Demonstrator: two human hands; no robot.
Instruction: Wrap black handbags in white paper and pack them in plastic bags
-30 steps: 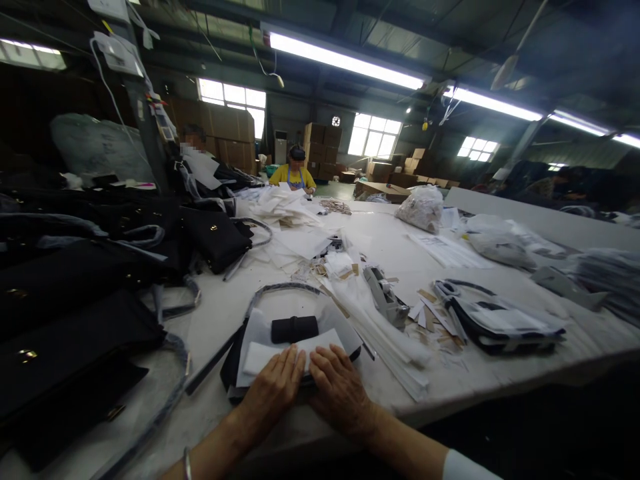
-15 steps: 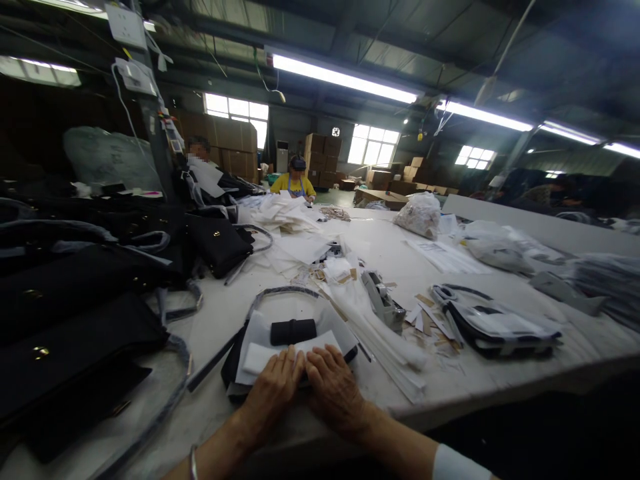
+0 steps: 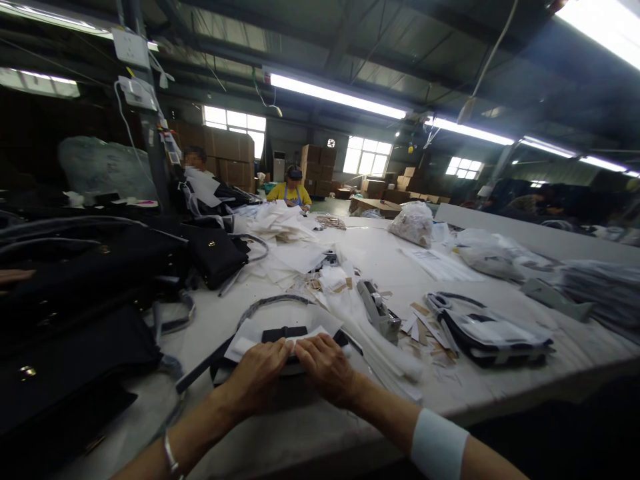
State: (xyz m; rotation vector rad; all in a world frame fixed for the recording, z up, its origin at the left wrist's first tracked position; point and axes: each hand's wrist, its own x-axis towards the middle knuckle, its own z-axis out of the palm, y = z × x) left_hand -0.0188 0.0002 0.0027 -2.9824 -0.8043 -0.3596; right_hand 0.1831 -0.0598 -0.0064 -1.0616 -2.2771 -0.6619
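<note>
In front of me on the table lies a black handbag (image 3: 218, 371), its handle wrapped in clear film (image 3: 273, 300) arching away from me. White packing sheet (image 3: 327, 319) and a strip of white foam (image 3: 243, 347) cover its top. A small black banded piece (image 3: 284, 333) sits on the white sheet. My left hand (image 3: 263, 371) and my right hand (image 3: 326, 365) meet at the bag's near edge, fingers curled over the foam and the edge, thumbs close together. The part under my palms is hidden.
Several black handbags (image 3: 75, 347) are piled at left, where another person's hand (image 3: 17, 277) reaches in. A grey tape dispenser (image 3: 377, 310), cardboard scraps (image 3: 430, 333) and white foam strips (image 3: 385, 357) lie to the right. Beyond them is a wrapped bag (image 3: 495, 330).
My hands have gone from lying on the foam to curling round the bag's near edge, which looks raised. The black piece is now partly covered. Another person's hand has appeared at left.
</note>
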